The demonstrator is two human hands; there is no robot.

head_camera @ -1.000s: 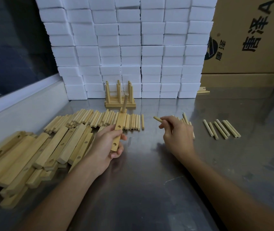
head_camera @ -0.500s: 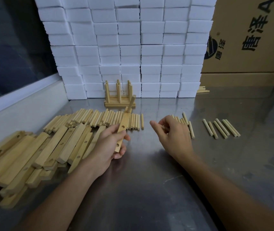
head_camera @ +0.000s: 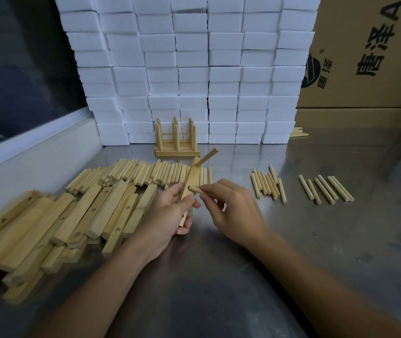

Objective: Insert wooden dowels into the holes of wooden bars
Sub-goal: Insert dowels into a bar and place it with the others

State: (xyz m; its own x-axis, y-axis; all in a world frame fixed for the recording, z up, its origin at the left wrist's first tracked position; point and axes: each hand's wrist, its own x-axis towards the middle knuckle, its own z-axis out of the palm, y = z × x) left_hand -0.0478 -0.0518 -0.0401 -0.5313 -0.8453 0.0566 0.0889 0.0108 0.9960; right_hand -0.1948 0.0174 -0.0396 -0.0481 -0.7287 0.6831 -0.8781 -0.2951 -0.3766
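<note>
Since the earlier frames, the right hand point(head_camera: 228, 211) has swung in from the loose dowels on its side and now meets the bar point(head_camera: 191, 184) with a dowel point(head_camera: 194, 189) pinched between thumb and fingertips. That dowel's tip sits at the bar's middle hole; whether it has entered cannot be told. The left hand point(head_camera: 172, 211) has tilted the bar more upright and grips its lower half, fingers curled round it, thumb on the near face. One dowel point(head_camera: 206, 156) already stands out of the bar's upper hole, slanting up and to the right.

By the look of it, the step in hand is seating the second dowel. The next move calls for lining the tip square with the hole, then pushing straight in while the left hand braces the bar; a third hole lower down probably remains, partly hidden by the fingers.

Both forearms reach forward over the metal table point(head_camera: 219, 276), wrists low, hands meeting at the middle. More bars point(head_camera: 48, 230) lie heaped to the left, with rows of dowels point(head_camera: 146, 172) behind them and smaller groups point(head_camera: 267, 184) to the right. A finished piece point(head_camera: 177, 145) stands against the white foam blocks point(head_camera: 194, 69).
</note>
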